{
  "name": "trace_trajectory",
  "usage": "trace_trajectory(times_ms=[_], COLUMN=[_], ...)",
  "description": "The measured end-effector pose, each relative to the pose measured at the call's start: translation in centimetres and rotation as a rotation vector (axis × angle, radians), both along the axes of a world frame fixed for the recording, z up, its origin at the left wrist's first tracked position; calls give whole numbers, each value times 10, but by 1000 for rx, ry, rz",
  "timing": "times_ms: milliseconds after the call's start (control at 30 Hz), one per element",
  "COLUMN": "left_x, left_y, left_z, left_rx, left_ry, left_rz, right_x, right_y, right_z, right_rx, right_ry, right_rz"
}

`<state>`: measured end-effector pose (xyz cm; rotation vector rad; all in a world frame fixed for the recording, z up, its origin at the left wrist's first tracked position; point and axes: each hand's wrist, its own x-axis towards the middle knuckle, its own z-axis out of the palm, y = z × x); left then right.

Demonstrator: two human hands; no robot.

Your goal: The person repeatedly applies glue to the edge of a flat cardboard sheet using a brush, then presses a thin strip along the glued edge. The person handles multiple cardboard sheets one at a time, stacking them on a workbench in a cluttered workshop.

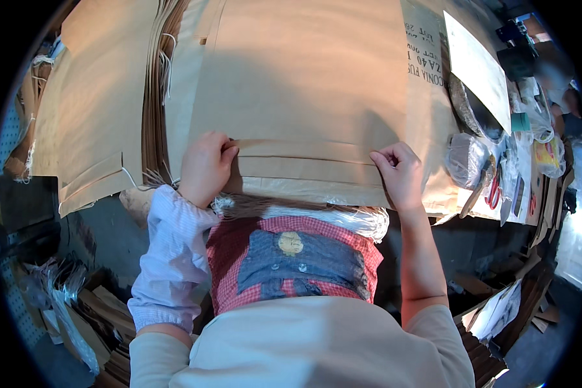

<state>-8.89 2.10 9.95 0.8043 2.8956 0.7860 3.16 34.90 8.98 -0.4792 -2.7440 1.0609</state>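
A large brown paper sack lies flat on the work table, its near end folded into a narrow strip with creases running across. At the left end of that fold, my left hand is closed, thumb and fingers pinching the paper. My right hand is closed in the same way at the right end of the fold. A bundle of white strings hangs at the near edge, between the sack and my red checked apron.
To the left stands a stack of brown paper sacks with loose strings. On the right lie red-handled scissors, a white sheet and plastic-wrapped items. Cardboard pieces sit below the table at left.
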Motion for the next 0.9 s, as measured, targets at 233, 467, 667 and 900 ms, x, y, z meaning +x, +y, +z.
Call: trace_trajectory(times_ms=[233,467,667,900], left_x=[38,36,31,26], left_y=[42,17,3,-30], left_z=[10,-2,-9,-18], left_rx=[-210,-382,-396,404], left_ry=[233,-17,118,-93], left_rz=[66,-19,7,275], right_x=[6,26,27,40], right_y=[-36,-29,1,2], right_z=[-41,-26,-17,31], right_rx=[523,623,364,-808], right_ry=[254,-13,-13,272], right_rz=[153,58,-310,-404])
